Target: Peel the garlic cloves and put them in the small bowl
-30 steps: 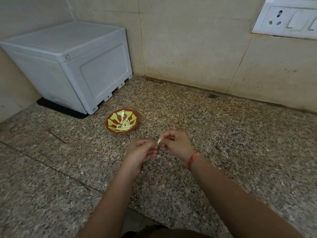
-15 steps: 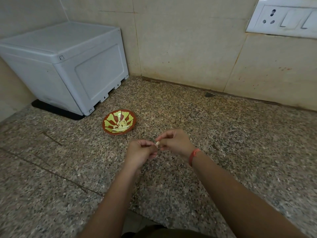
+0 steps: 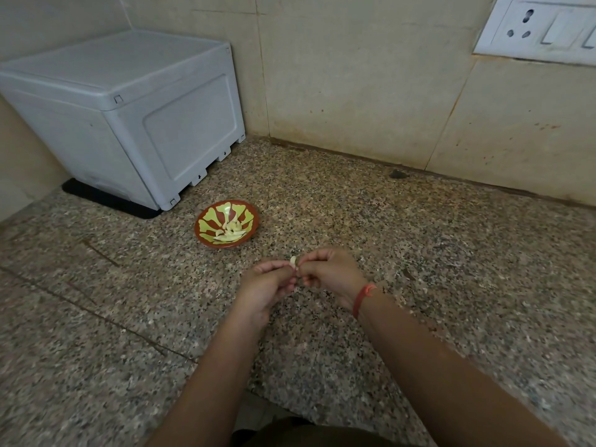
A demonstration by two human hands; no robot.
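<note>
Left hand (image 3: pixel 267 285): I see it curled, with thumb and forefinger pinching one side of the garlic clove (image 3: pixel 293 261). I judge it to be the anchor.
Right hand (image 3: pixel 329 272): it meets the left one above the counter, its fingertips pinching the same clove from the other side. A red band (image 3: pixel 362 298) sits on the wrist.
Clove: it is pale and pokes up between the two sets of fingertips, held clear of the granite counter (image 3: pixel 419 253). It is too small for me to tell how much skin is left.
Step in hand: I read this as peeling, with the drop not yet begun.
Doing it well: I would hold firm with the left hand and nip the skin at the tip with a right nail. Then I would draw it along the length in strips, turning the clove rather than letting go. The pressure should be light, since a bare clove is slick and could squirt out.
Small bowl (image 3: pixel 254 217): it sits ahead and to the left of the hands, near but apart from them. Peeled cloves (image 3: pixel 230 232) lie inside.
Drop: I would carry the clove low over the rim before releasing it, so nothing bounces out.
Beyond: a grey plastic box (image 3: pixel 129 117) on a black mat (image 3: pixel 106 198) stands behind the bowl. A socket plate (image 3: pixel 541 27) is high on the right wall.
Peel scraps: I cannot pick any out on the speckled stone.
</note>
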